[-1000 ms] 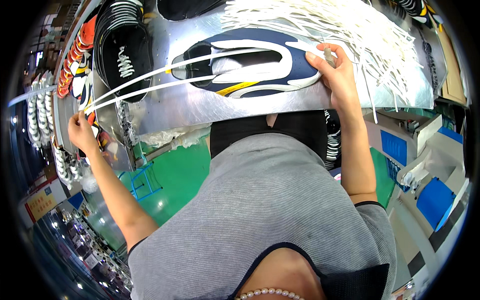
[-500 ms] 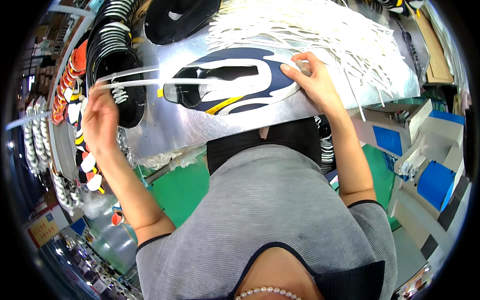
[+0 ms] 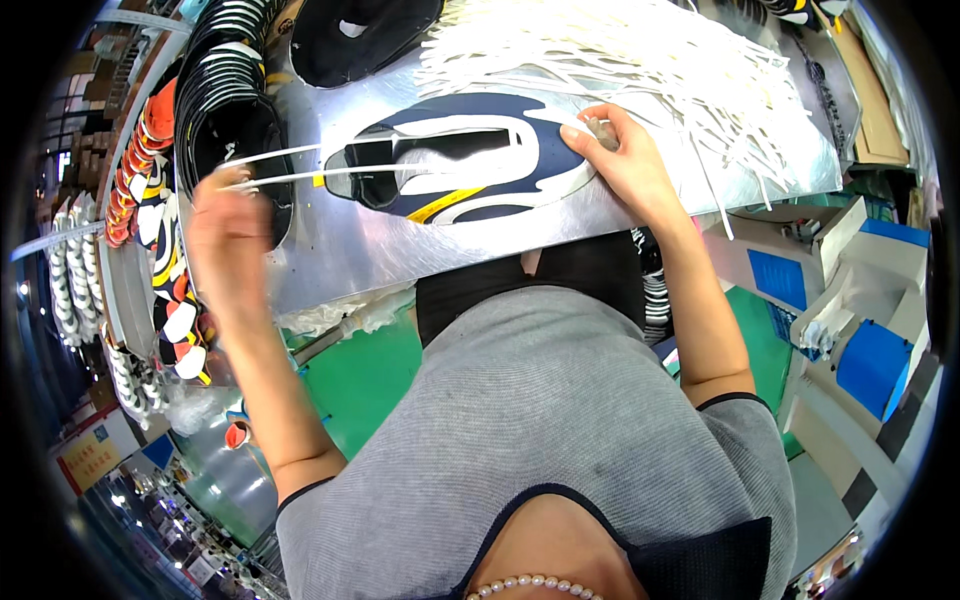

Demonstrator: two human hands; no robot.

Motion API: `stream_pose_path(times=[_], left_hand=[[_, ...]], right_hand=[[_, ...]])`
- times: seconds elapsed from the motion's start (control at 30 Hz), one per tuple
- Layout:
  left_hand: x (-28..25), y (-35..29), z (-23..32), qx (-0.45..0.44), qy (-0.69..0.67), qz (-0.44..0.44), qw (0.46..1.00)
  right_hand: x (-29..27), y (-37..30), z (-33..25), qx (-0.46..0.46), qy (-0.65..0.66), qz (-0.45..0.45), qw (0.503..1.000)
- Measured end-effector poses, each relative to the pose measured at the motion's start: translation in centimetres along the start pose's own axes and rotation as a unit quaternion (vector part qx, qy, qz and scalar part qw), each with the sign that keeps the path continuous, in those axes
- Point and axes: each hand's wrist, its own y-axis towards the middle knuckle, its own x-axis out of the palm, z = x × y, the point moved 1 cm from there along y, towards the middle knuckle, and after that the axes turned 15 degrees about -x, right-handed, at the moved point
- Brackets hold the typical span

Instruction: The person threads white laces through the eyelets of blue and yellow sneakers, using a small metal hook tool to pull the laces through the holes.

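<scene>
A flat navy and white shoe upper (image 3: 460, 170) with a yellow stripe lies on a shiny metal table (image 3: 350, 260). My right hand (image 3: 625, 160) presses down on its right end, fingers pinched on the ends of white strips. Two long white strips (image 3: 300, 165) run left from the upper to my left hand (image 3: 228, 235), which grips their far ends; that hand is blurred by motion.
A loose heap of white strips (image 3: 640, 60) covers the table's far right. A black shoe piece (image 3: 365, 35) lies at the far edge. Stacks of black and orange shoe parts (image 3: 215, 110) stand at the left. Blue and white boxes (image 3: 860, 330) sit at my right.
My left hand has swung from far left and low toward the upper, bringing the white strips in with it. The right hand stayed on the upper's right end.
</scene>
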Motion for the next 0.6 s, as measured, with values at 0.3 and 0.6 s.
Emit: stream_pose_path(times=[0.3, 0.6], left_hand=[[14.7, 3.2, -4.0, 0.109, 0.356, 0.008, 0.928], [13.3, 4.9, -5.7, 0.059, 0.233, 0.057, 0.969]], right_hand=[[-3.0, -1.0, -5.1, -0.104, 0.098, 0.105, 0.984], [2.4, -0.3, -6.7, -0.192, 0.234, 0.008, 0.953]])
